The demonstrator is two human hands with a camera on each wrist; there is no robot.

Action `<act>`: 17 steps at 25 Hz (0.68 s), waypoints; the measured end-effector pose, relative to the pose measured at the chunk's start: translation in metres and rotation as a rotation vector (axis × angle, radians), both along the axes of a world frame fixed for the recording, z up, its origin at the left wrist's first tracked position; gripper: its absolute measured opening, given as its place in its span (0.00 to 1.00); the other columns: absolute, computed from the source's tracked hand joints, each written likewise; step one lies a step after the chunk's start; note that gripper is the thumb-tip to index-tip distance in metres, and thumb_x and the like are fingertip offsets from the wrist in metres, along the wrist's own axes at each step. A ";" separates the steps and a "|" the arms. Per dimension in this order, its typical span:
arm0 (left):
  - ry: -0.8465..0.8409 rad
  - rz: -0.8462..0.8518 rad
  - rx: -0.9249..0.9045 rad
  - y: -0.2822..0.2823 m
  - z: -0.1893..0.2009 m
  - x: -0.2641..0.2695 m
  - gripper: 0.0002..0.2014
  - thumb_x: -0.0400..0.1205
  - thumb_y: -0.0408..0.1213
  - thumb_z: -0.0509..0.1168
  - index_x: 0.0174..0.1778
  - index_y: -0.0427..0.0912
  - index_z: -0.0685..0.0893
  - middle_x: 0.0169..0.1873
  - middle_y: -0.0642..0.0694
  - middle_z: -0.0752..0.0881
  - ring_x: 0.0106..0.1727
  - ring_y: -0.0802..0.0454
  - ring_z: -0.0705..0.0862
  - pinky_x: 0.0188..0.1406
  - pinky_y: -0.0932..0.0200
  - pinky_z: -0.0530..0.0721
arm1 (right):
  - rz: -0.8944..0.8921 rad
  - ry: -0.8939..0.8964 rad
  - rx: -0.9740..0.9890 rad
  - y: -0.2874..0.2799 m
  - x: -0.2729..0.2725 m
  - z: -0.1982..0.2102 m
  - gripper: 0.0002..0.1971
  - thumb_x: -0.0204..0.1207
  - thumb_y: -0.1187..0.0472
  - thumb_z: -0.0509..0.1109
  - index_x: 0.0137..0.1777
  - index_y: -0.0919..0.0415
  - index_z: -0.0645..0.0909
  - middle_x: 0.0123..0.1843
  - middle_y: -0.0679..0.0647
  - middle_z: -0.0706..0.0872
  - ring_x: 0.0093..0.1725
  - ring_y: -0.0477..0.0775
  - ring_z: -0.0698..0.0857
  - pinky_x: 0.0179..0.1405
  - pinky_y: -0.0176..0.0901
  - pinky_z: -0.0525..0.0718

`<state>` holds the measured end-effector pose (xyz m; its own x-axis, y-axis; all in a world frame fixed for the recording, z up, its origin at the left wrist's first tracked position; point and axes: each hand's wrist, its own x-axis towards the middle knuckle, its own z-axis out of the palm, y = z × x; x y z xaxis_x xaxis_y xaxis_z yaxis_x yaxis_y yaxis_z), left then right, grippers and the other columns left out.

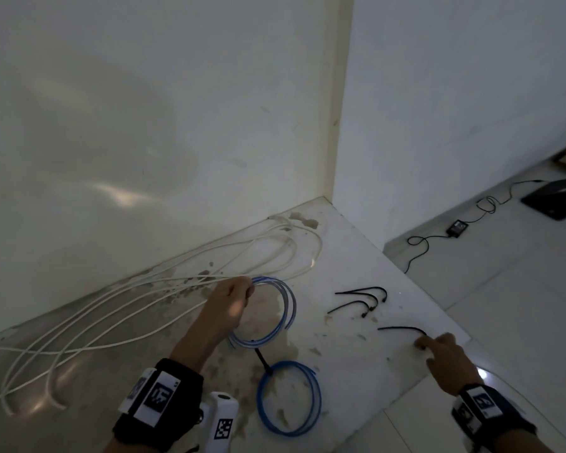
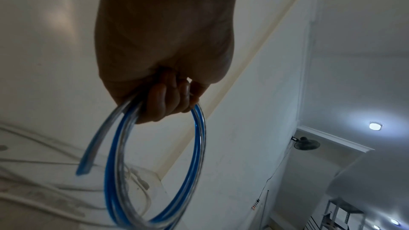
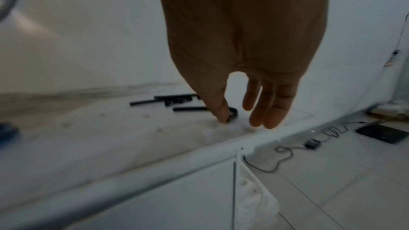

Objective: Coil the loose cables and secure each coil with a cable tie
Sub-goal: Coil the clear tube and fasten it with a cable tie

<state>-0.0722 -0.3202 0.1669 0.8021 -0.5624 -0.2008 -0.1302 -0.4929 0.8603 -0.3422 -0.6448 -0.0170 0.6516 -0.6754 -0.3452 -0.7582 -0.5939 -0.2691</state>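
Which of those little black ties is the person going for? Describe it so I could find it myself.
Start at the white counter in the wall corner, where four black ties lie right of the blue coils. Three of them sit bunched together farther back. The one you want is the single cable tie lying apart, nearest the counter's edge, its end under the right hand fingertips.

Your stained white worktop (image 1: 356, 256), loose white cables (image 1: 144, 308) sprawled along the wall side, a tied blue coil (image 1: 288, 398) near the front, four black cable ties (image 1: 363, 297) towards the right edge.
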 end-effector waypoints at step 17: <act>0.163 0.007 0.097 0.007 -0.014 -0.024 0.19 0.89 0.45 0.50 0.31 0.47 0.66 0.21 0.53 0.61 0.23 0.53 0.56 0.27 0.56 0.60 | 0.041 -0.437 0.255 0.016 0.011 0.050 0.08 0.75 0.65 0.78 0.47 0.50 0.87 0.43 0.45 0.91 0.43 0.36 0.87 0.41 0.21 0.78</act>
<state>-0.0958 -0.3130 0.1533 0.7581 -0.5289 -0.3814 0.0108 -0.5747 0.8183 -0.3311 -0.6290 0.0333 0.7964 -0.5760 -0.1845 -0.5195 -0.4953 -0.6962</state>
